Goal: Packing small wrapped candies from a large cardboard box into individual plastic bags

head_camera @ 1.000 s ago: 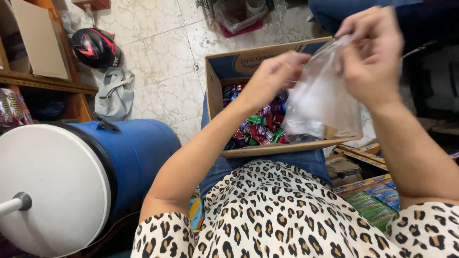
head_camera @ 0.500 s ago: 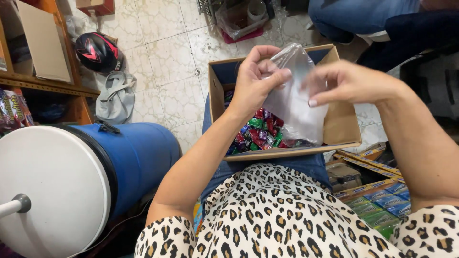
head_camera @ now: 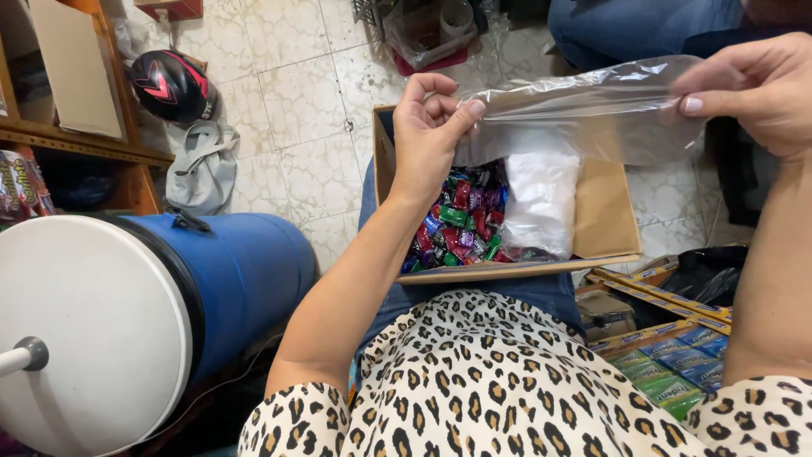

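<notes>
A clear plastic bag [head_camera: 584, 106] is held stretched above the cardboard box [head_camera: 605, 211] of wrapped candies [head_camera: 457, 224], pinched by left hand [head_camera: 427, 127] and right hand [head_camera: 753, 89] fingers.

Cream tiled floor [head_camera: 313, 93], wooden shelf [head_camera: 85, 144], blue barrel [head_camera: 237, 279], black helmet [head_camera: 173, 85], grey bag [head_camera: 203, 169]

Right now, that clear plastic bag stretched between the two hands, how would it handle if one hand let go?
The clear plastic bag looks thin and floppy: it stays flat only where the left hand and right hand pull it taut. Released, it would probably droop toward the cardboard box. It seems very light, and its glossy film may be slippery.
</notes>
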